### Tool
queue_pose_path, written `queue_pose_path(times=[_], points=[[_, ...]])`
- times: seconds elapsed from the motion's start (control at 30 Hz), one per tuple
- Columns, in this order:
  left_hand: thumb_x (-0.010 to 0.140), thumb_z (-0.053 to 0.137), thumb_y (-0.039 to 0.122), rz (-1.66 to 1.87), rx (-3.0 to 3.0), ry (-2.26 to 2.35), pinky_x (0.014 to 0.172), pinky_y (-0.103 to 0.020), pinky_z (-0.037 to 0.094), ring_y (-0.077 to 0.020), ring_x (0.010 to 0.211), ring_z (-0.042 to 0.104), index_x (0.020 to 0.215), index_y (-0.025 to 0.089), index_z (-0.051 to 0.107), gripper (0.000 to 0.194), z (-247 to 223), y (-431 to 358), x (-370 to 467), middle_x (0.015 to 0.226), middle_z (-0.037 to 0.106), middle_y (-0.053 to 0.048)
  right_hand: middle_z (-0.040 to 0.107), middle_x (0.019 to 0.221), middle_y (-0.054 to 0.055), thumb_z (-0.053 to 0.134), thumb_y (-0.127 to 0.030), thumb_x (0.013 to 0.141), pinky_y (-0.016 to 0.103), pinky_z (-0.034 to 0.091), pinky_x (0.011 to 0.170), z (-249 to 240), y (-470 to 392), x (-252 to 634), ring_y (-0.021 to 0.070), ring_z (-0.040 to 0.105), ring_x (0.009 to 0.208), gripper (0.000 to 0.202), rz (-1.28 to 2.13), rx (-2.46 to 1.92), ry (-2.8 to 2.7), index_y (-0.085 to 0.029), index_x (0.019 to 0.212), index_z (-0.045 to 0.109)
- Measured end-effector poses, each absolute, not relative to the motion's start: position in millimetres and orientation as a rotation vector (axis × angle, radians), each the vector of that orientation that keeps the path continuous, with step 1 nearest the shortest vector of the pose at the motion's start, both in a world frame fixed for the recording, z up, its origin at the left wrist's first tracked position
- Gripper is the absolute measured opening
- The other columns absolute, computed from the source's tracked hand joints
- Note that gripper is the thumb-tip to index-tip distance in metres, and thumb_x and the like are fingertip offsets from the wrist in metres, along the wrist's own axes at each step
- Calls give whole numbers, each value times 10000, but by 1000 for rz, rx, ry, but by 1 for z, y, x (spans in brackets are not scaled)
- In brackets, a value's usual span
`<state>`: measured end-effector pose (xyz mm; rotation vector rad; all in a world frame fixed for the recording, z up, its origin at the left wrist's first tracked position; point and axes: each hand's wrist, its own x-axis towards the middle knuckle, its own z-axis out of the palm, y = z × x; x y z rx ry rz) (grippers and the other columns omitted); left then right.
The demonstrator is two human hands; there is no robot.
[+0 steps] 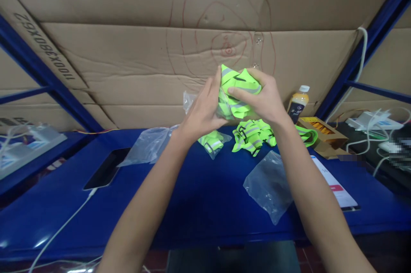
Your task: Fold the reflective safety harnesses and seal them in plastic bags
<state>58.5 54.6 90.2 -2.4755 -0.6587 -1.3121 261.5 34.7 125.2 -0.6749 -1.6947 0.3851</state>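
- The place looked like a workshop or packing area.
- Blue metal framing [374, 46] stood around a blue bench [199, 204].
- Printed carton cardboard [128, 54] lined the back.
- Clear plastic bags [269, 187] and white charging cables [66, 225] lay about.

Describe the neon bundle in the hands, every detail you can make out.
The bundle is bright yellow-green with silvery-grey stripes, apparently soft, flat strapping folded in loose, overlapping layers. A small black part shows near its top. It is held up above the blue table, in front of the cardboard. The left hand holds its left side; the right hand grips the right, thumb across the front. Clear plastic seems to cover its lower left; how far is unclear.
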Motion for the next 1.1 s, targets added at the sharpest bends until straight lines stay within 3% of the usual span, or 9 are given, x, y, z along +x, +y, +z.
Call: queue_pose_path(times=[0.13, 0.47, 0.67, 0.8, 0.9, 1.0, 1.1], points=[[868, 721, 787, -1314, -2458, -668, 1259, -614, 393, -476, 1557, 403, 1742, 235, 59, 1228, 85, 55, 61, 1674, 394, -232, 684, 922, 29, 897, -500, 779, 430, 604, 850, 120, 42, 260, 242, 649, 913, 426, 127, -704, -1706, -230, 1015, 666], [838, 734, 819, -1337, -2497, -683, 1225, -626, 429, -474, 1545, 436, 1726, 304, 108, 1203, 86, 52, 62, 1655, 427, -212, 701, 1222, 126, 695, -694, 928, 548, 537, 1060, 95, 52, 245, 331, 674, 1145, 586, -256, -714, -1671, -247, 1283, 563], [867, 748, 756, -1395, -2319, -790, 1198, -623, 428, -452, 1440, 509, 1731, 307, 60, 1193, 86, 52, 66, 1600, 476, -208, 666, 1171, 86, 649, -560, 988, 491, 578, 989, 94, 52, 242, 285, 659, 1068, 461, 26, -667, -1789, -265, 1307, 497], [838, 732, 805, -1366, -2296, -788, 1165, -640, 438, -456, 1386, 529, 1736, 298, -5, 1268, 84, 63, 58, 1583, 479, -213, 655, 1268, 86, 596, -521, 1014, 468, 564, 1049, 102, 52, 255, 278, 643, 1177, 471, 257, -548, -2036, -254, 1386, 483], [812, 719, 850, -1304, -2311, -779, 1129, -643, 458, -457, 1349, 537, 1731, 299, -107, 1354, 82, 62, 60, 1616, 437, -220, 684, 1222, 86, 687, -537, 955, 478, 566, 1033, 105, 53, 261, 292, 654, 1134, 483, 266, -523, -2072, -226, 1303, 563], [840, 745, 792, -1275, -2266, -840, 1131, -659, 443, -472, 1362, 527, 1717, 310, -172, 1357, 83, 53, 67, 1663, 391, -222, 709, 1131, 72, 750, -518, 907, 494, 576, 1000, 107, 53, 258, 290, 658, 1050, 437, 200, -563, -2007, -225, 1200, 611], [795, 778, 814, -1247, -2309, -808, 1209, -674, 396, -483, 1457, 484, 1718, 313, -157, 1406, 91, 44, 66, 1779, 222, -217, 712, 1183, 74, 772, -523, 889, 503, 572, 1024, 109, 52, 255, 293, 652, 1096, 476, 155, -611, -1903, -236, 1231, 606]])
